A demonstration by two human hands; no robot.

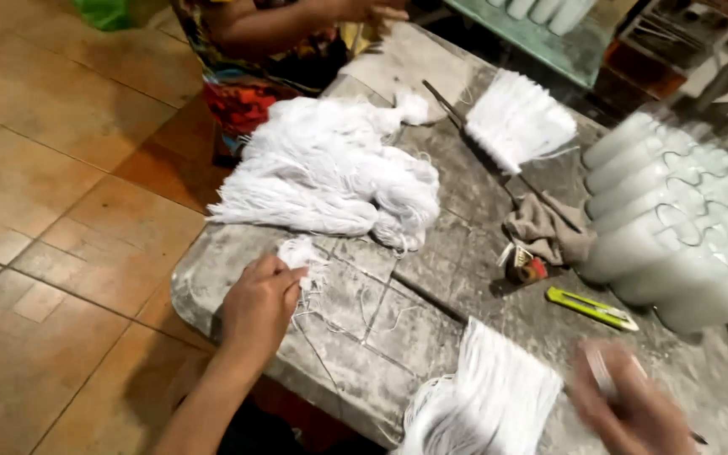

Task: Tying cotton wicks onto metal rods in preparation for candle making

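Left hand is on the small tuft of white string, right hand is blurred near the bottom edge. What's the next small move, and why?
Probably lift the small tuft of string with the left hand and carry it toward the right hand. The left hand already touches the tuft, which lies apart from the big string pile, and the cut bundle sits beside the right hand.

White throughout: large string heap (pixel 330 168), small tuft (pixel 301 251) at left hand (pixel 259 307), cut bundle (pixel 517 118) at far side, bundle (pixel 486 404) at near edge. Table (pixel 431 278) mottled grey, darker streaks and cracks. Floor tiles (pixel 52 194) orange-brown, pale grout lines. Cloth (pixel 549 232) dull beige-grey. Utility knife (pixel 591 307) yellow-green. Small spool (pixel 526 268) dark with red patch. Moulded candles (pixel 676 227) translucent white. Co-worker's garment (pixel 246 80) multicoloured print: red, blue, yellow, black. Right hand (pixel 634 409) blurred.
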